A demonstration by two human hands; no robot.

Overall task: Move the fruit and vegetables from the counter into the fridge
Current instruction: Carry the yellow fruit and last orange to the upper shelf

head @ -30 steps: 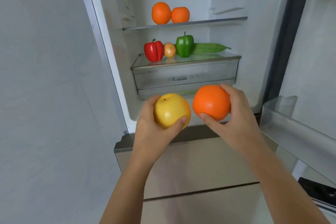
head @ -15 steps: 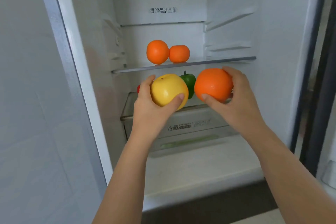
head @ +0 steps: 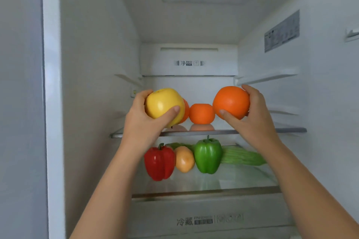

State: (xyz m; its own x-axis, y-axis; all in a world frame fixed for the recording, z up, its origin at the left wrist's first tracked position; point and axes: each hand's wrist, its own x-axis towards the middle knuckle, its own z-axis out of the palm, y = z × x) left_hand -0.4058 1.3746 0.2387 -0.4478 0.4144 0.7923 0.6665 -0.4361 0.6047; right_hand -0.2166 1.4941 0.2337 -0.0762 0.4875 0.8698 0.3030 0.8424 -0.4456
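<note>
My left hand (head: 144, 120) grips a yellow apple (head: 162, 104), held just above the left end of the fridge's upper glass shelf (head: 291, 129). My right hand (head: 252, 114) grips an orange (head: 231, 101) over the right part of the same shelf. Between the two held fruits a small orange (head: 202, 113) sits on the shelf. Another orange (head: 185, 110) is mostly hidden behind the apple. On the lower shelf (head: 223, 180) stand a red pepper (head: 159, 162), a potato (head: 184, 159), a green pepper (head: 207, 156) and a long green vegetable (head: 242, 156).
The fridge's left wall (head: 97, 83) and right wall (head: 320, 93) close in on both sides, with shelf rails on each. A drawer with a printed label (head: 204, 219) sits below the lower shelf. The space above the upper shelf is tall.
Both hands have risen and spread apart, carrying the apple and orange from drawer height up to the upper shelf level. The view has moved closer into the fridge.
</note>
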